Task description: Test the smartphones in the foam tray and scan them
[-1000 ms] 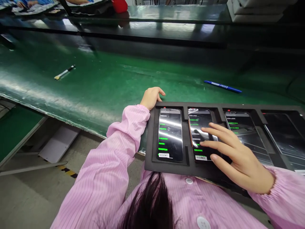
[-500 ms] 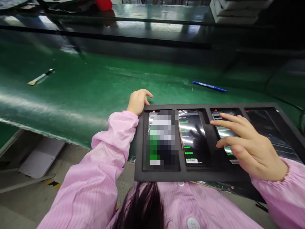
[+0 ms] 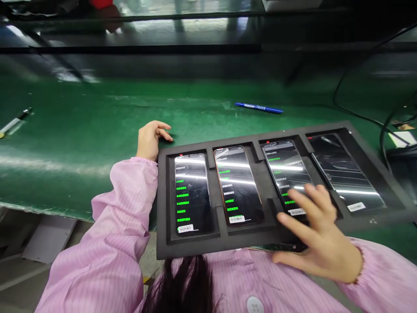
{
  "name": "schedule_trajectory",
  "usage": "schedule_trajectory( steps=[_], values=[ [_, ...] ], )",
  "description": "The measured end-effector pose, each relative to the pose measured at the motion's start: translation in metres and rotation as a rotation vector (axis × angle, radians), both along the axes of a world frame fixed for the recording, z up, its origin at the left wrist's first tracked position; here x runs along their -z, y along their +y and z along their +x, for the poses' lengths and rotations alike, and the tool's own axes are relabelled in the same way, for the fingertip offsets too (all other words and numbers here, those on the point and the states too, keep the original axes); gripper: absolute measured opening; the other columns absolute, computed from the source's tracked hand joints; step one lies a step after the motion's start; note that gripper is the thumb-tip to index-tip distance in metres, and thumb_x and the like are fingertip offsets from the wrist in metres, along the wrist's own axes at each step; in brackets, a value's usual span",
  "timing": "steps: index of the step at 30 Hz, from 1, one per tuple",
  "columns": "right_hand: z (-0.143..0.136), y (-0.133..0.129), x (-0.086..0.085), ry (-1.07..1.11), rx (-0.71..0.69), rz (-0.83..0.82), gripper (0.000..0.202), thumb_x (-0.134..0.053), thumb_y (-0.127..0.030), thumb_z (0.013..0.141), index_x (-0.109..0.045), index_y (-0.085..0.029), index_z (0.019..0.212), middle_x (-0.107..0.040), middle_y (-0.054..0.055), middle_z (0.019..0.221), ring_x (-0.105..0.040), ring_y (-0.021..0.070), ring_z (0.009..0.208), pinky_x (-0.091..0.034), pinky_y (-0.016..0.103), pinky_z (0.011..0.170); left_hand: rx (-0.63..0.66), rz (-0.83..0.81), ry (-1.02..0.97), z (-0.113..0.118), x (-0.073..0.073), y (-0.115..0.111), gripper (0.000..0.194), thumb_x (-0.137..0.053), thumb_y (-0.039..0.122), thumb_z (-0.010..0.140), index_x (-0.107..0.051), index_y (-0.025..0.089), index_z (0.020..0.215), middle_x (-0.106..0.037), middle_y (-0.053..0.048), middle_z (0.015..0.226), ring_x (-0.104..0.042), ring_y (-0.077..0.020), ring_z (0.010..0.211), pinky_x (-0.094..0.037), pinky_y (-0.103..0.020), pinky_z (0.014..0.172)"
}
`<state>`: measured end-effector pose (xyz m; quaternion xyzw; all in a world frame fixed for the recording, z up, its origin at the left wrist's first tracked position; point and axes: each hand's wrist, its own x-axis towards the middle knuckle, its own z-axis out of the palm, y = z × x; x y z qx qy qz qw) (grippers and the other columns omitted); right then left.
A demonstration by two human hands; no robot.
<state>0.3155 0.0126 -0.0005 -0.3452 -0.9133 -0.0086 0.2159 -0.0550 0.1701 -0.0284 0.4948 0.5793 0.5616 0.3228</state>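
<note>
The black tray (image 3: 192, 248) sits slightly askew at the near edge of the green surface (image 3: 97, 113), right in front of the person in pink. Four phones lie face up in its compartments: the first phone (image 3: 193, 195), second phone (image 3: 239, 187) and third phone (image 3: 283, 163) show lists in green and white, while the fourth phone (image 3: 345, 169) has a dark screen. The right hand (image 3: 312, 230), a bit blurred, is spread over the third phone's lower end; from here I can't tell whether a fingertip touches the glass. The left hand (image 3: 151, 139) is loosely curled at the tray's far left corner, gripping nothing I can see. A blue pen (image 3: 259, 108) lies beyond the tray.
</note>
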Motion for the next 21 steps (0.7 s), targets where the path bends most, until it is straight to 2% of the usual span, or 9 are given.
schedule_trajectory(
  steps=[2,7,12,14,17,19,21],
  values=[
    [-0.011,-0.003,0.006,-0.021,-0.007,0.020,0.091,-0.061,-0.056,0.074,-0.012,-0.029,0.146,-0.006,0.006,0.154,-0.013,0.0385,0.137,-0.014,0.066,0.106,-0.009,0.005,-0.028,0.000,0.000,0.001,0.025,-0.038,0.027,0.070,-0.058,0.017,0.062,-0.050,0.002,0.042,-0.055,-0.0128,0.046,-0.048,-0.026,0.059],
    [-0.027,-0.003,0.011,-0.040,0.131,0.022,0.096,-0.053,-0.064,0.075,-0.009,-0.016,0.147,-0.002,0.015,0.153,-0.009,0.0393,0.137,-0.011,0.066,0.105,-0.011,-0.023,-0.071,-0.001,-0.001,-0.002,0.026,-0.039,0.031,0.072,-0.059,0.017,0.063,-0.051,0.001,0.043,-0.055,-0.0129,0.047,-0.049,-0.026,0.060],
    [-0.046,0.000,0.013,-0.053,0.176,0.042,0.102,-0.061,-0.058,0.073,-0.008,-0.011,0.146,-0.001,0.018,0.152,-0.008,0.0414,0.137,-0.009,0.066,0.105,0.096,-0.051,-0.142,0.001,-0.006,-0.008,0.028,-0.042,0.033,0.072,-0.063,0.016,0.071,-0.065,-0.004,0.064,-0.061,-0.0154,0.064,-0.050,-0.027,0.065],
    [-0.052,0.004,0.011,-0.033,0.160,-0.016,0.097,-0.060,-0.055,0.075,-0.010,-0.012,0.146,-0.004,0.019,0.152,-0.011,0.0430,0.136,-0.012,0.069,0.103,0.113,-0.044,-0.119,0.001,-0.007,-0.009,0.025,-0.044,0.032,0.070,-0.064,0.016,0.072,-0.067,-0.004,0.072,-0.063,-0.0165,0.073,-0.050,-0.028,0.071],
    [-0.048,0.014,-0.001,0.118,0.049,-0.149,0.089,-0.058,-0.054,0.077,-0.015,-0.015,0.145,-0.015,0.018,0.150,-0.018,0.0421,0.134,-0.023,0.067,0.100,0.098,-0.059,-0.010,0.000,-0.007,-0.009,0.025,-0.044,0.030,0.071,-0.065,0.017,0.071,-0.068,-0.004,0.078,-0.063,-0.0179,0.083,-0.049,-0.029,0.080],
    [-0.035,0.022,-0.013,0.217,-0.014,-0.178,0.082,-0.056,-0.052,0.079,-0.020,-0.018,0.145,-0.025,0.015,0.148,-0.023,0.0399,0.133,-0.028,0.063,0.101,0.080,-0.073,0.048,-0.002,-0.006,-0.008,0.025,-0.043,0.029,0.073,-0.065,0.017,0.072,-0.068,-0.004,0.080,-0.062,-0.0184,0.086,-0.049,-0.029,0.083],
    [-0.014,0.031,-0.025,0.227,0.024,-0.141,0.068,-0.052,-0.051,0.082,-0.028,-0.029,0.142,-0.032,0.006,0.146,-0.027,0.0371,0.133,-0.030,0.060,0.103,0.063,-0.081,0.050,-0.003,-0.006,-0.007,0.025,-0.042,0.028,0.073,-0.065,0.017,0.071,-0.069,-0.004,0.080,-0.063,-0.0184,0.085,-0.049,-0.030,0.083]
  ],
)
